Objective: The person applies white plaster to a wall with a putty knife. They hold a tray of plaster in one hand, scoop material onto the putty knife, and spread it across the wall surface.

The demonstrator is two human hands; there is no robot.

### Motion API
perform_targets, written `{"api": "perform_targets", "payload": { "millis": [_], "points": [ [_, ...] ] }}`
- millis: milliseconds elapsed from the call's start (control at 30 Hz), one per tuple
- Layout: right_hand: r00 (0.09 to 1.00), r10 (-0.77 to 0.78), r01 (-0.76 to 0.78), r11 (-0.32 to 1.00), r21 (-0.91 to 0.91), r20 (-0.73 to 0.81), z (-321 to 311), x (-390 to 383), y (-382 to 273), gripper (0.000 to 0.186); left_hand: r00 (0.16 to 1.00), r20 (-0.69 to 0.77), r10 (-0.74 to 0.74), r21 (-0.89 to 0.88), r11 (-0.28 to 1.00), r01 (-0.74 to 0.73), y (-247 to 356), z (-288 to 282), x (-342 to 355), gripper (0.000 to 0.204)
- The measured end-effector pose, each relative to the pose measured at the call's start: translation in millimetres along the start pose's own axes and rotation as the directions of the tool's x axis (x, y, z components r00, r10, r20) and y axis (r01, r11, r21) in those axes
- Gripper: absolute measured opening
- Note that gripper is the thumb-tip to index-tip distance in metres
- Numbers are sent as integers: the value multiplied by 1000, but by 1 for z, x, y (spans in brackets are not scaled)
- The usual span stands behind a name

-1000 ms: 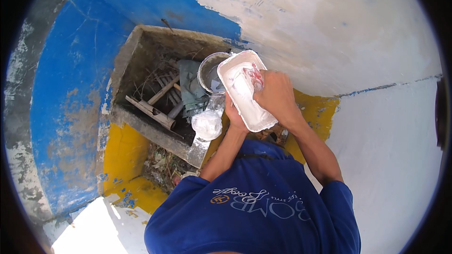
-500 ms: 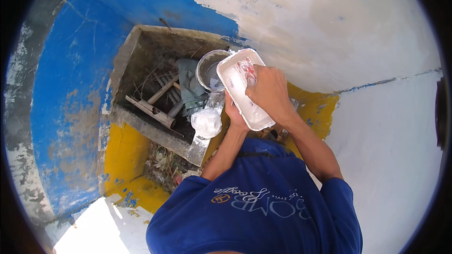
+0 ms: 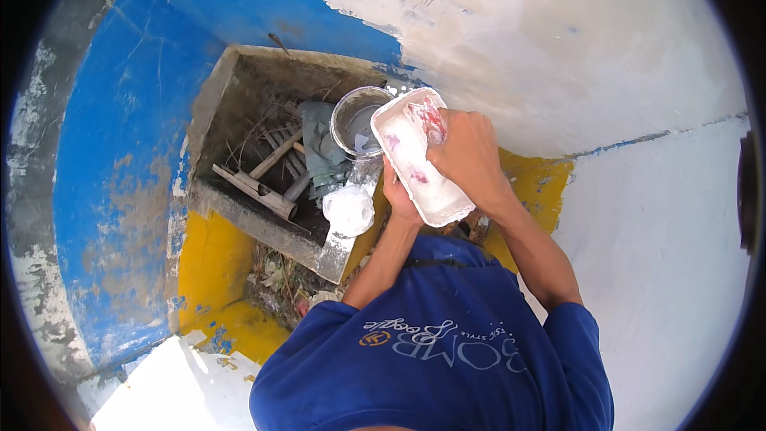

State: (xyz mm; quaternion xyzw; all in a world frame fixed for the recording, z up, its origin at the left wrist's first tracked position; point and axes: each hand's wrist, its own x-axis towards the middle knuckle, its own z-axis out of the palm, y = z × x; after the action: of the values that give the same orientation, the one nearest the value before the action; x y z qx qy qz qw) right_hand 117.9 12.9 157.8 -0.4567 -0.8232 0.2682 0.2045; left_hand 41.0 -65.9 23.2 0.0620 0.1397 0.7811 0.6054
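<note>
A white rectangular tray (image 3: 448, 211), coated with white paste and showing a few pinkish-purple patches inside, is tilted in front of my body. My left hand (image 3: 400, 194) supports it from below at its left side, with most of the fingers hidden behind it. Inside the tray's far end is a flat red scraper (image 3: 428, 120) smeared with white, and my right hand (image 3: 469, 152) is closed around it. Just left of the tray stands a round bucket (image 3: 344, 129) with greyish contents. A lump of white material (image 3: 349, 210) sits nearer to me on a ledge.
A concrete trough (image 3: 259, 227) on the left holds bamboo pieces (image 3: 271, 194), twigs and a grey-green cloth (image 3: 317, 140). Behind it rises a blue wall (image 3: 239, 0), partly coated white toward the right (image 3: 542, 48). Yellow-painted surfaces (image 3: 214, 263) lie below, with debris (image 3: 279, 279) between them.
My right hand has shifted slightly right with the scraper, still within the tray. More pinkish patches show through the white paste. The left hand stays nearly in place.
</note>
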Motion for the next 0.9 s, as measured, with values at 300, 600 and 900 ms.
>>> {"api": "perform_targets", "payload": {
  "millis": [300,600,900],
  "points": [
    [999,-50,47,986,-162,-17,16,-16,30,17,995,-91,-40,-10,999,40,-5,-10,-1,62],
    [999,52,-51,981,185,4,21,-18,19,19,999,-37,-16,-85,996,13,-4,-7,5,60],
    [997,-51,53,998,-32,65,9,-5,9,17,998,-69,-5,-29,1000,3,3,-8,6,63]
  ]
}}
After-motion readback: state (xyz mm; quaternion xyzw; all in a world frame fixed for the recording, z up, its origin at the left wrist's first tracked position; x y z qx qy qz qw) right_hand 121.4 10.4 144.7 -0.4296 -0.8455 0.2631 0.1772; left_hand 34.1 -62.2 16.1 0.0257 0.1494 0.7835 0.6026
